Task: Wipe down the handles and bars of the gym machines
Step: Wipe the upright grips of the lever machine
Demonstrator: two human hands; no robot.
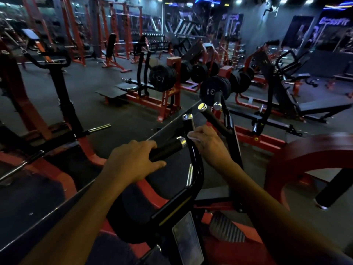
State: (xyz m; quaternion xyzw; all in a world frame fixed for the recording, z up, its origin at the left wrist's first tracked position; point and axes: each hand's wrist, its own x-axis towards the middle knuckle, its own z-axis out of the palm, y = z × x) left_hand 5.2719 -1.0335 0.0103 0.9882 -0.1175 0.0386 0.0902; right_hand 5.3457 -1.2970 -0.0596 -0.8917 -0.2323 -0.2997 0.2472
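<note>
Bracing the horizontal grip [168, 148] with my closed left hand [131, 161], my right hand [208, 142] pinches a white wipe [193, 135] against the upright handle [188, 124] at frame centre, best stroked full-length.

A commercial gym floor

Red-framed machines [168, 92], racked weight plates [162, 78], padded benches [322, 107] and a dumbbell rack [152, 38] filled the dim room.

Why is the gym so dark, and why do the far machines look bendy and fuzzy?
Head view: dim room, only small ceiling lights and blue glow; the wide lens curves the edges; far racks look blurry; the chrome cap glints; both hands, left hand and right hand, look fairly sharp.
</note>
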